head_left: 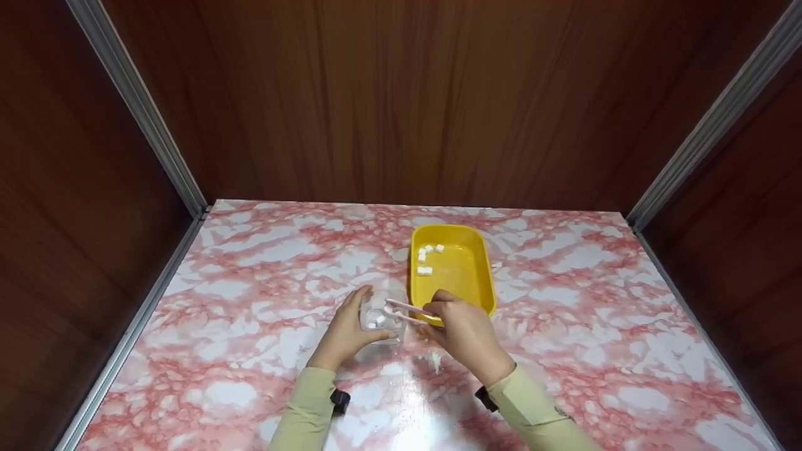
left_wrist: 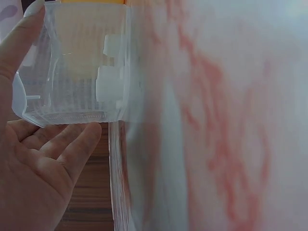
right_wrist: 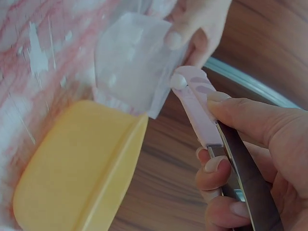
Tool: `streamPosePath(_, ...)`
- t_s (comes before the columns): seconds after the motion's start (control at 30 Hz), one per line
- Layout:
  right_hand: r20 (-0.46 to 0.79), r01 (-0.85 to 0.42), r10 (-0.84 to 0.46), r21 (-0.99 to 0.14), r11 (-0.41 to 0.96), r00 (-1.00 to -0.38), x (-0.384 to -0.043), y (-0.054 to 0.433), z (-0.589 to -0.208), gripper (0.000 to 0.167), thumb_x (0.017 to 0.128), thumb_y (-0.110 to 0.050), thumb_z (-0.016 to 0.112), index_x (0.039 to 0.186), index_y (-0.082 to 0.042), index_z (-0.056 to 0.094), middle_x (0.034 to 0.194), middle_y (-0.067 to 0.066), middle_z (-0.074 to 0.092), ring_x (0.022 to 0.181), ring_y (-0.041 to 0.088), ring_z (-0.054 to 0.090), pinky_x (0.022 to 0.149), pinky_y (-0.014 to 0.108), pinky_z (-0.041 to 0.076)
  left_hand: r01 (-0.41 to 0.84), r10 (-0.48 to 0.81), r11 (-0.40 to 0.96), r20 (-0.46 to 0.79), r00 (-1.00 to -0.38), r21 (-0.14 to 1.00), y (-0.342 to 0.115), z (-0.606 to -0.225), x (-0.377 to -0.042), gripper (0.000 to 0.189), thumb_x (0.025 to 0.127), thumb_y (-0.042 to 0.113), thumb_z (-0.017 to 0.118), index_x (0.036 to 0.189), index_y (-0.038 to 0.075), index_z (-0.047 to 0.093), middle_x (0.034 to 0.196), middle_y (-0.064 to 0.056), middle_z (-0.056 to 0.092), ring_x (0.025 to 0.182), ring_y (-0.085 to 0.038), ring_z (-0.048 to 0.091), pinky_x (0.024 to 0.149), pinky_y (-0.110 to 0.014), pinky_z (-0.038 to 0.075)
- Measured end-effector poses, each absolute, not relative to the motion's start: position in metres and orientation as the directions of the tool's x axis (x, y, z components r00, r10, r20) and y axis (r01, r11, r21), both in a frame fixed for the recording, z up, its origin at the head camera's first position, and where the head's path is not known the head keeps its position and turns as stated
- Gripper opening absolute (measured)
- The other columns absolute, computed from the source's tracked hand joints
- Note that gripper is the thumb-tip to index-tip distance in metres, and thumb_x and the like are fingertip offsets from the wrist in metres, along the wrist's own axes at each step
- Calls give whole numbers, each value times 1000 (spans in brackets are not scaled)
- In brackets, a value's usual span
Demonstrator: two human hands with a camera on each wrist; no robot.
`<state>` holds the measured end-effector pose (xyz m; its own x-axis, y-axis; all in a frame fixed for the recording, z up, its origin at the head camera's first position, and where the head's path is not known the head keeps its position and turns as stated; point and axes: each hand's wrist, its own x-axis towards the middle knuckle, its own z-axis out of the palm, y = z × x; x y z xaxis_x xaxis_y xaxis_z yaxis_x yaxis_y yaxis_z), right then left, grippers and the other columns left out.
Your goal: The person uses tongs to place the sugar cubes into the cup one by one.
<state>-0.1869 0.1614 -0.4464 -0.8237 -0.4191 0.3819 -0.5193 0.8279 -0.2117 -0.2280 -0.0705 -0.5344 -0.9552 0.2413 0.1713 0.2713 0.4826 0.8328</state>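
Observation:
My left hand (head_left: 343,332) holds a clear plastic box (left_wrist: 72,91) by its sides, thumb on one side and fingers on the other. Several small white cubes (left_wrist: 109,83) lie inside it. In my right hand (head_left: 467,332) is a pair of metal tongs (right_wrist: 252,185) with pale pink tips (right_wrist: 204,127). Between those tips sits a small white piece (right_wrist: 179,82), held over the box's open top. Just right of the box stands a yellow tray (head_left: 460,282), with several white cubes (head_left: 425,271) along its left side.
The table (head_left: 263,300) has a red and white marbled top. Brown wood-grain panels (head_left: 401,106) rise behind it and on both sides, with metal strips at the corners. A small white scrap (head_left: 497,265) lies right of the tray.

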Motion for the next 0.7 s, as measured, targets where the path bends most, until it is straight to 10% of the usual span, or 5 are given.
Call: streamPosePath(0.7,343,-479,-384,-257,839,-857,-200,148,-461,17,79,-26,80,88,-13,74,84,-4,60,66,10,57,61,29,53,273,237,469,178,-955,840,-71,-534,-229,103,66,42,86,147,7,33,143,-9,43,130,-29,39,104,-46,35)
